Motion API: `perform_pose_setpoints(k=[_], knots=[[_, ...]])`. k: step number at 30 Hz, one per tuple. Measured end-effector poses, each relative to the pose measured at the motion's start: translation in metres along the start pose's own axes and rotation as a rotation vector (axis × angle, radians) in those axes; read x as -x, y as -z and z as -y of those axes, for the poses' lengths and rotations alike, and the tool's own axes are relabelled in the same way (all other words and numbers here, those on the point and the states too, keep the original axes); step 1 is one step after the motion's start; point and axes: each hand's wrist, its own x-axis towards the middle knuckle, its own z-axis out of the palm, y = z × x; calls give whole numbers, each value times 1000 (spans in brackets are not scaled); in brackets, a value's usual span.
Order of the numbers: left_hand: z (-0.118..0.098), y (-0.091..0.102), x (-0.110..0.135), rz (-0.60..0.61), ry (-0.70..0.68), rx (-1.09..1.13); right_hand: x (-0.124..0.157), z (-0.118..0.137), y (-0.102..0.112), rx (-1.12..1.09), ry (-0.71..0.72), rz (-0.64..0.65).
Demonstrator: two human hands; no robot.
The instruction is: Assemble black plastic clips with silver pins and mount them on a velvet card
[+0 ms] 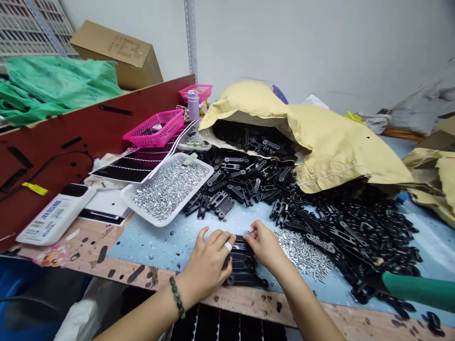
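My left hand [209,260], with a pale ring and a beaded bracelet, curls over the left ends of a row of black plastic parts [243,260] lying side by side near the table's front edge. Its fingertips press the far part, and the thumb is on the near side. At the right far end of the row, my right hand [263,244] has its thumb and fingers pinched together. Whatever is between those fingertips is too small to make out. Just right of this hand lies a heap of small silver screws [305,253].
A white tray [165,220] of small metal pieces stands left. Loose black parts [227,189] spill from a yellow sack [249,102]; another heap [369,227] lies right. A green handle [419,290] juts in. Pink baskets [156,132] and a white box [53,218] stand along the red board.
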Motion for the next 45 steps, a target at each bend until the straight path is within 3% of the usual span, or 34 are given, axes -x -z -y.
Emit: perform_pose_setpoints(k=[4,6,12,15,19,22,25,29,31,35,37,41,45], knots=[[-1,14,-1,74,25,89,1,6,15,142,31,-119],[-1,26,0,93,69,242,5,8,21,177,60,-147],[-11,58,4,153,184,1195,41,23,21,-165,399,-314],[-19,63,1,194,223,1400,65,36,23,-263,522,-365],[-27,62,-3,278,262,1266,84,44,28,-288,648,-441],[-31,61,-4,318,255,1290,90,39,27,-275,689,-469],[-31,63,-1,362,278,1261,96,25,22,-247,666,-495],[-18,58,8,293,134,1144,102,-2,14,-138,542,-505],[-8,48,11,261,104,951,103,-16,8,-36,493,-442],[3,18,6,323,35,414,88,-30,-12,180,470,-343],[2,4,1,335,0,309,76,-31,-23,259,474,-315],[-3,-8,-4,223,37,331,58,-30,-39,346,545,-250],[-6,-14,-3,101,55,341,59,-26,-41,354,604,-251]])
